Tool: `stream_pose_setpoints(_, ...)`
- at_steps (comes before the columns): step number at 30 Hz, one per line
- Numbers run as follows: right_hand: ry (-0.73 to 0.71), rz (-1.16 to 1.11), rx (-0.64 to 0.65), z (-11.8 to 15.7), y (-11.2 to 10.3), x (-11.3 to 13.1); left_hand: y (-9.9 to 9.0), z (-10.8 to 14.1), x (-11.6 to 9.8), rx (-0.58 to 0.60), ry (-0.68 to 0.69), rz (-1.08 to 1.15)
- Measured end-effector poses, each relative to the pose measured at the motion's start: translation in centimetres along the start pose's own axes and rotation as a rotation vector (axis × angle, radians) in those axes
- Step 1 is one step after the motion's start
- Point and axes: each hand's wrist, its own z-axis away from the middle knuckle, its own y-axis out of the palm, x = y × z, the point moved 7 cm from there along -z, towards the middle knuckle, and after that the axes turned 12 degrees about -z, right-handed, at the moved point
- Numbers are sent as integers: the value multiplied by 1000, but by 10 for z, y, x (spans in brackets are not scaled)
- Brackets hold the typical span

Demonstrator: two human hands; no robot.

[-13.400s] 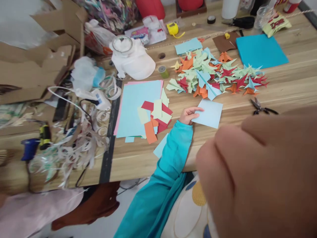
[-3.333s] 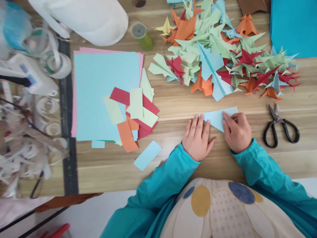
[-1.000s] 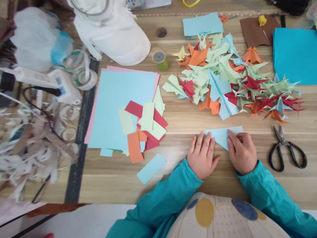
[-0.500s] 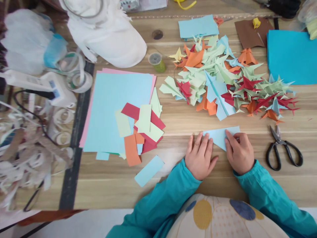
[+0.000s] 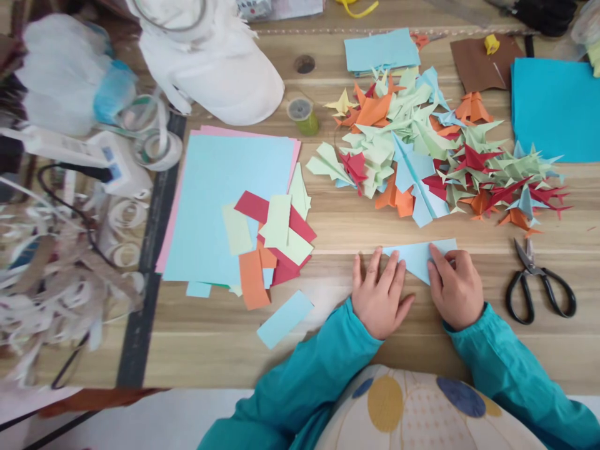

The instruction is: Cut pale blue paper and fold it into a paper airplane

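Note:
A light blue folded paper (image 5: 415,256) lies flat on the wooden table, pointed towards the left and wider at the right. My left hand (image 5: 379,297) rests palm down with fingers spread, its fingertips at the paper's left end. On the paper's right part my right hand (image 5: 455,287) presses with its index finger, the other fingers curled. Beyond the hands spreads a heap of folded paper shapes (image 5: 417,134) in green, red, orange and blue. Black-handled scissors (image 5: 532,272) lie to the right of my right hand.
Light blue sheets (image 5: 229,212) lie at the left, with coloured paper strips (image 5: 254,279) on them. A loose blue strip (image 5: 285,319) is near my left sleeve. Farther back are a white cap (image 5: 220,75), a green spool (image 5: 303,115) and turquoise sheets (image 5: 557,109).
The whole view has shifted slightly, so the table's things appear a little farther right. Both hands keep the same places on the blue paper.

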Motion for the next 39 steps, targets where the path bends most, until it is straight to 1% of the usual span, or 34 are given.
stream_pose_setpoints(8,-3,-3,3,0,-1,0,-1,4,1,-9,-66,-28)
stream_pose_setpoints(13,7,-6,7,1,-1,0,-1,4,-3,0,-34,-35)
stream_pose_setpoints(27,3,0,10,0,-1,1,-2,3,-3,-23,-20,-23)
stream_pose_setpoints(34,0,5,21,0,0,0,-4,3,0,-65,-28,19)
stream_pose_setpoints(39,-5,17,24,0,0,0,-3,1,2,-57,-24,30)
